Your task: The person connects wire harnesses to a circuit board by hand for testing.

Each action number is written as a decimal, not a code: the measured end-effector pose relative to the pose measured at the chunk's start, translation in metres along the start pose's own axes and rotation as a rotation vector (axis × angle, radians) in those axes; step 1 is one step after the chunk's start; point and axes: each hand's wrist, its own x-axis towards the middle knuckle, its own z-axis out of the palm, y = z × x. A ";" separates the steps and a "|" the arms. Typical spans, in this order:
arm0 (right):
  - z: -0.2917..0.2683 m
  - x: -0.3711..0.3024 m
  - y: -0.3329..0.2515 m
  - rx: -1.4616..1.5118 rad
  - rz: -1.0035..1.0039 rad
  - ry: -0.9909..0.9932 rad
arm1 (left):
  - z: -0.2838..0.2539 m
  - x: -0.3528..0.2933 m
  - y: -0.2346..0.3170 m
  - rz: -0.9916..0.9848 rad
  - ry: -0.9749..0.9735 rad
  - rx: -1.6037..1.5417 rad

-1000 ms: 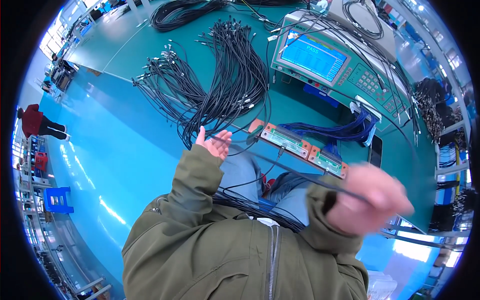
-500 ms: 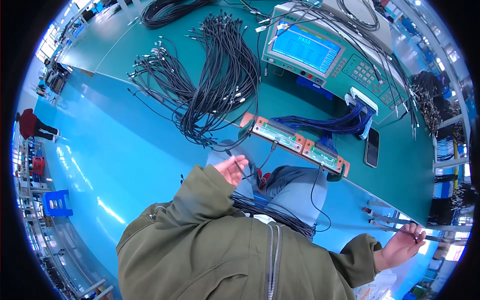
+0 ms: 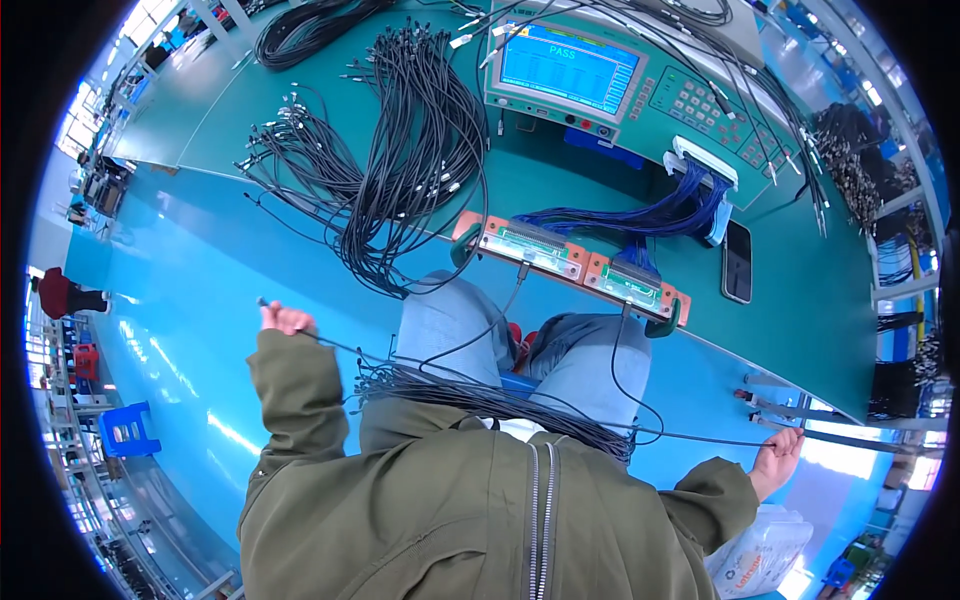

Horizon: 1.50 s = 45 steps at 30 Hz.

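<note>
A thin black cable (image 3: 690,435) stretches nearly straight across my lap, sagging a little. My left hand (image 3: 288,320) is closed on its left end, out over the blue floor, with a short dark tip sticking up past the fingers. Off to the right, my right hand (image 3: 778,462) is closed on the other end. Under this cable, a bundle of black cables (image 3: 480,397) lies across my thighs. At the table's edge is an orange test fixture (image 3: 585,268) with two green boards; a black plug (image 3: 523,270) sits in the left board and another plug (image 3: 627,308) in the right, their cables hanging toward my lap.
A green-fronted tester (image 3: 650,110) with a lit screen stands on the green table (image 3: 790,340), joined to the fixture by blue wires (image 3: 610,218). Piled black cables (image 3: 410,150) hang over the edge at left. A phone (image 3: 737,262) lies at right. A blue stool (image 3: 130,430) stands on the floor.
My left hand has swung out left from above my lap, holding the cable end. My right hand has shifted slightly left and down. The cable between them is now drawn out, and the view has shifted.
</note>
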 end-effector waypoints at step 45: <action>-0.021 0.054 0.293 -1.080 0.263 0.244 | 0.053 -0.086 -0.237 -0.626 -0.498 0.764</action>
